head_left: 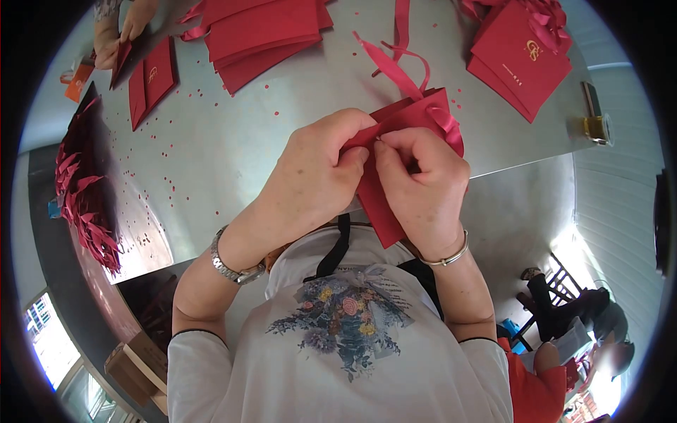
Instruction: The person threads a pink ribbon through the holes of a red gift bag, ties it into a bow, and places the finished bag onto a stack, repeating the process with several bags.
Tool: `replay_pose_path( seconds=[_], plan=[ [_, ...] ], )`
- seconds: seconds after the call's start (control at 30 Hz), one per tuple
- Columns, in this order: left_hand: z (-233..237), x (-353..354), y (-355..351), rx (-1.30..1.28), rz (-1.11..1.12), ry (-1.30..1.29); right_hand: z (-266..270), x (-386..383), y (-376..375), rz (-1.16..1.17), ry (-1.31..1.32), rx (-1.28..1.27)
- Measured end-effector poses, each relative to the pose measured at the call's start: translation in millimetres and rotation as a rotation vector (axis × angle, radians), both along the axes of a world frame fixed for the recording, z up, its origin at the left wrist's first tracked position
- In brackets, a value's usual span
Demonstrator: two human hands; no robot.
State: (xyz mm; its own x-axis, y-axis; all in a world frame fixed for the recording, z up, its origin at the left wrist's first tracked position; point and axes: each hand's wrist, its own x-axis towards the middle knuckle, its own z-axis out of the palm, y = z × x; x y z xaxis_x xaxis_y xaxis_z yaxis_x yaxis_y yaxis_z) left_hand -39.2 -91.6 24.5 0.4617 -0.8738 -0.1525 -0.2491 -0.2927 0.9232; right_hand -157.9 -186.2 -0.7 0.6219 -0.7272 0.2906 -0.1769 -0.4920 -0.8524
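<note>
Between my hands, over the near edge of the table, is a red paper gift bag (381, 211), tilted, with a red ribbon (395, 70) trailing from its top. My left hand (310, 162) grips the bag's upper left edge, thumb in front and fingers behind. With thumb and forefinger pinched, my right hand (423, 180) works at the bag's face near the top; a tiny pale bit, perhaps the ribbon's end, shows at the fingertips. What exactly the pinch holds is too small to make out.
Stacked red bags (264, 32) lie at the far side, with more ribboned bags (522, 60) at far right. A ribbon bundle (88, 197) hangs at the left edge. Small red paper dots dot the metal table (240, 155). A glass (598, 130) stands right. Another person's hands (123, 35) hold a bag.
</note>
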Motion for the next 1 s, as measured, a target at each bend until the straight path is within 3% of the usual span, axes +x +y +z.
replay_pose_path(
  seconds=[0.1, 0.13, 0.2, 0.27, 0.3, 0.47, 0.53, 0.77, 0.87, 1.0],
  plan=[
    [-4, 0, -3, -0.039, 0.021, -0.105, -9, 5, -2, 0.033, -0.007, -0.353],
    [-6, 0, -2, -0.026, 0.021, -0.153, -10, 5, 0, 0.035, -0.009, -0.353],
    [-10, 2, -1, -0.026, 0.029, -0.138, -10, 7, 0, 0.031, 0.007, -0.244],
    [-14, 1, 2, -0.014, 0.031, -0.112, -1, 6, -4, 0.034, 0.117, 0.257],
    [-16, 4, 1, -0.002, 0.039, -0.031, -2, 5, -8, 0.052, 0.115, 0.363],
    [-15, 11, -3, 0.007, 0.041, 0.154, -13, -2, -13, 0.057, 0.005, 0.379],
    [-12, 12, -4, 0.127, 0.067, 0.19, -18, -4, -14, 0.053, -0.002, 0.388],
    [-23, 20, -7, 0.184, 0.027, 0.18, -29, 1, -18, 0.091, -0.011, 0.262],
    [-23, 20, -7, 0.158, 0.039, 0.301, -31, 2, -19, 0.074, -0.002, 0.224],
    [-21, 22, -7, 0.176, 0.001, 0.218, -34, 4, -18, 0.065, -0.025, 0.216]
  ],
)
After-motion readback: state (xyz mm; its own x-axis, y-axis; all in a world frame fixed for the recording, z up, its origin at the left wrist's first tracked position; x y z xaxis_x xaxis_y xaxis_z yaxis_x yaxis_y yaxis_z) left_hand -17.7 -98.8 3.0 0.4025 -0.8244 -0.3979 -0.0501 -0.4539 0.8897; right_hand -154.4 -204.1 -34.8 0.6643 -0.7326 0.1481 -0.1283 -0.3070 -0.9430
